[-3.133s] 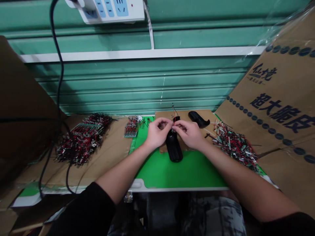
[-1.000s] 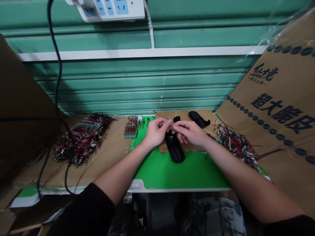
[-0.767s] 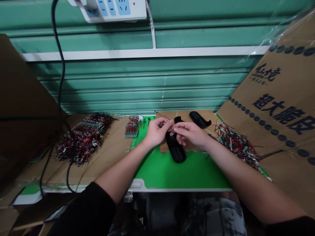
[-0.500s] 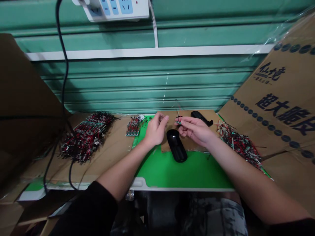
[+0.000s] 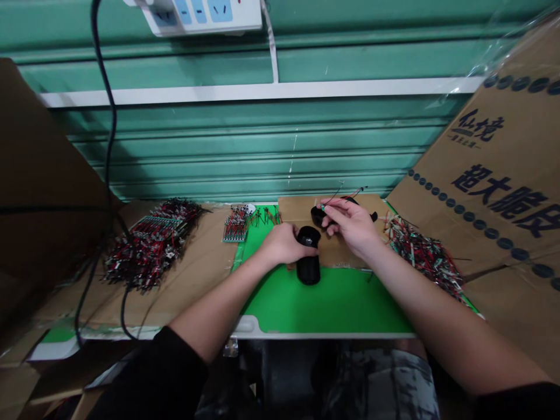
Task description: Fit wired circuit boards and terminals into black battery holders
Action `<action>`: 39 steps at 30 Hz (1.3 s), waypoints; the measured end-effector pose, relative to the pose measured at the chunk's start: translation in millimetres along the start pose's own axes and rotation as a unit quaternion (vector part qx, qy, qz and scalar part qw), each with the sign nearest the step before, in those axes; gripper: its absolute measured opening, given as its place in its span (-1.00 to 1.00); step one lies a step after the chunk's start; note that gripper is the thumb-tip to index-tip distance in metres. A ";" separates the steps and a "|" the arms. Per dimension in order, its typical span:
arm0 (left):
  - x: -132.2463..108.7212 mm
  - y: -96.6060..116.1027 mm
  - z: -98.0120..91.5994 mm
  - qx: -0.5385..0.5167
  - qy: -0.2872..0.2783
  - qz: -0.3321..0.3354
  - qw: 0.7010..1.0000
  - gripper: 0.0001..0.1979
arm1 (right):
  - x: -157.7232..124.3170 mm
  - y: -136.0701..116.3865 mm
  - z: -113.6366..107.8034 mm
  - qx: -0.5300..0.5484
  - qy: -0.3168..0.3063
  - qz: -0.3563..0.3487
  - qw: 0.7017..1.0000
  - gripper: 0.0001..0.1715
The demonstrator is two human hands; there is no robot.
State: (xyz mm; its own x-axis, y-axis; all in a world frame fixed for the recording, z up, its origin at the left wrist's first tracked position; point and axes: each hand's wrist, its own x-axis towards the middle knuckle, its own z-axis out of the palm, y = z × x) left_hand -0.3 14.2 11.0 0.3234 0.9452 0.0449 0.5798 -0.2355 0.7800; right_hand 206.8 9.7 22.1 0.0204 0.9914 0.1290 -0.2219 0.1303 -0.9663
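My left hand (image 5: 286, 244) grips the upper part of a glossy black elongated device (image 5: 308, 269), which lies on the edge of a cardboard piece and the green mat. To its right, my right hand (image 5: 349, 220) pinches a small green circuit board (image 5: 323, 206) with thin red and black wires rising from it. Behind my right hand, a second black piece (image 5: 317, 217) rests on the cardboard, partly hidden by my fingers. The board is too small to make out in detail.
Left on cardboard lies a large heap of wired boards (image 5: 149, 245); a smaller bunch (image 5: 236, 224) sits nearer the middle. Another wire pile (image 5: 426, 256) is at right beside a printed carton (image 5: 494, 175). A black cable (image 5: 112, 116) hangs at left, below a power strip (image 5: 201, 14).
My left hand has come down and right onto the black device, which now stands straighter. My right hand has shifted slightly right with the board, its wires now pointing up and right.
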 end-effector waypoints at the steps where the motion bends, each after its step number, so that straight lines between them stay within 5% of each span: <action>1: 1.9 -3.9 1.0 -0.027 0.001 0.008 1.000 -0.61 | -0.7 0.5 1.0 -0.007 -0.003 -0.005 1.000 -0.39; 8: 11.8 -14.3 7.2 -0.114 0.060 -0.039 0.991 -0.72 | -2.9 5.5 3.5 -0.049 -0.026 -0.043 0.998 -0.36; 14: 15.0 -2.9 17.2 -0.274 0.131 -0.107 0.947 -0.79 | -4.8 8.3 3.5 -0.090 -0.004 -0.080 0.993 -0.37; 21: 11.4 5.4 24.7 -0.429 0.104 -0.066 0.895 -0.88 | -14.0 7.5 8.6 -0.236 -0.025 -0.184 0.954 -0.64; 27: 9.3 10.3 23.3 -0.452 0.098 -0.031 0.886 -0.85 | -14.6 7.2 5.6 -0.305 -0.052 -0.209 0.928 -0.77; 39: 7.2 13.7 20.4 -0.447 0.106 -0.028 0.888 -0.87 | -12.6 4.5 1.8 -0.316 -0.066 -0.211 0.923 -0.77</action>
State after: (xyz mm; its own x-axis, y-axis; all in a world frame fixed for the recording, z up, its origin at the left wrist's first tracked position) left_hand 25.2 13.1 9.3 0.1094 0.9934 0.0335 -0.2654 -0.0033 0.9641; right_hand 203.8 -2.2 16.5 -0.1524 0.8470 0.5092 0.3929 0.5247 -0.7552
